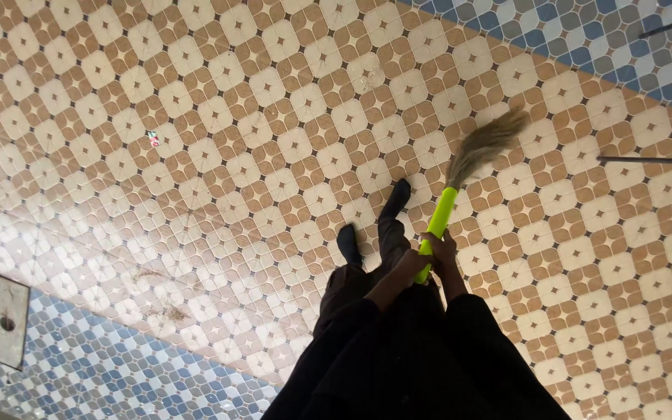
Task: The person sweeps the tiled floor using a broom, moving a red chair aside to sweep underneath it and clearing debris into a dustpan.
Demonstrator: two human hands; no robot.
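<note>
Over glossy patterned tiles (196, 155), both hands (428, 260) grip a smooth green-handled straw broom (460, 183).

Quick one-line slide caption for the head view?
Both hands, left hand and right hand, grip a green-handled grass broom over a brown-and-cream patterned tile floor.
</note>
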